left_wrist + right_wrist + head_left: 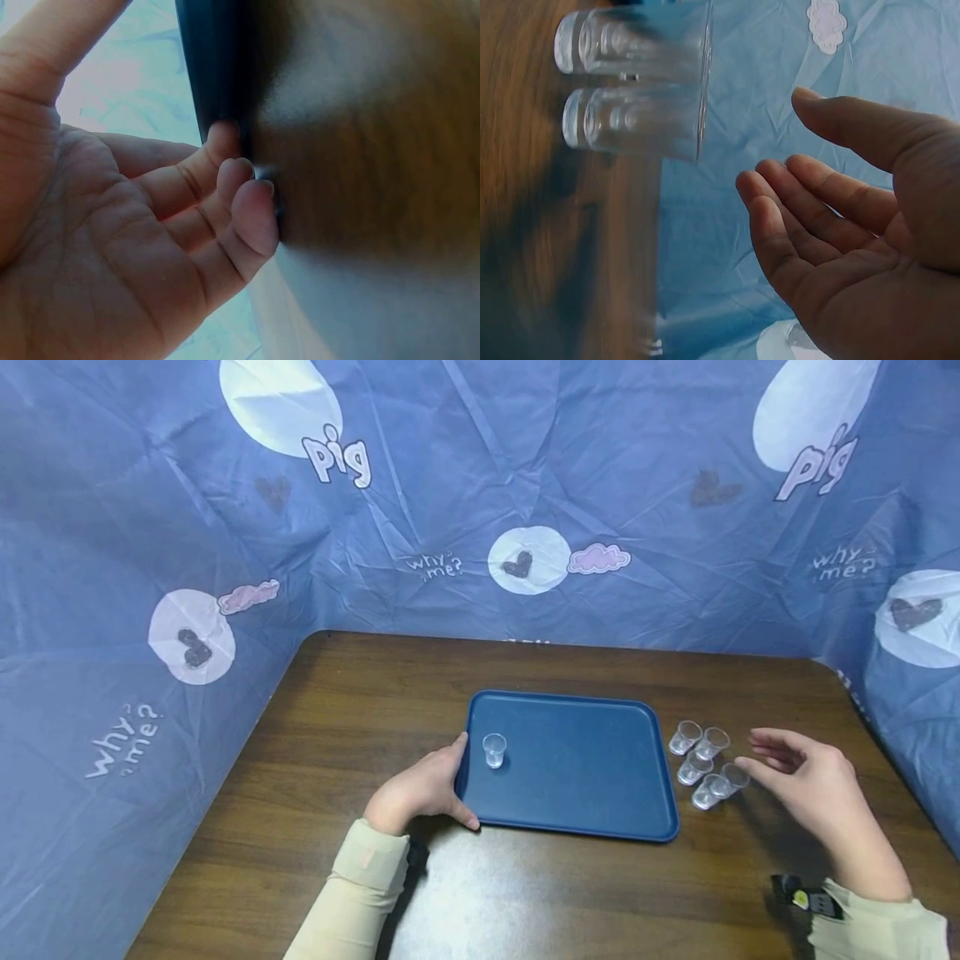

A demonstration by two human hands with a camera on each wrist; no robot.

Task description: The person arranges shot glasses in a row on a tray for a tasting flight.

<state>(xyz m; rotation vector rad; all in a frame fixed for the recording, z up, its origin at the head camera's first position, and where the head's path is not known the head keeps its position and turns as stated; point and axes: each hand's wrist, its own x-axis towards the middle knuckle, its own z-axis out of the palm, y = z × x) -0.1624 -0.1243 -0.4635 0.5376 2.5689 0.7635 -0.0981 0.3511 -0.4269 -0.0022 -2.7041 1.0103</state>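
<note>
My left hand (423, 789) holds the near-left corner of a blue tray (573, 777), thumb along the front edge and fingers against the left side. In the left wrist view the curled fingertips (255, 214) meet the dark tray edge close to the tabletop. One small clear shot glass (494, 752) stands upright on the tray's left part. Right of the tray, several matching shot glasses (694, 768) stand grouped together. Beside them is my right hand (813, 785), thumb and fingers apart and nothing between them. Two glasses (641, 120) show in the right wrist view, short of its fingertips.
The tray and glasses are on a brown wooden table (337, 693). Blue printed sheeting (420, 510) rises behind the table and along both sides. A dark strap with a small device (806, 897) sits at the right wrist.
</note>
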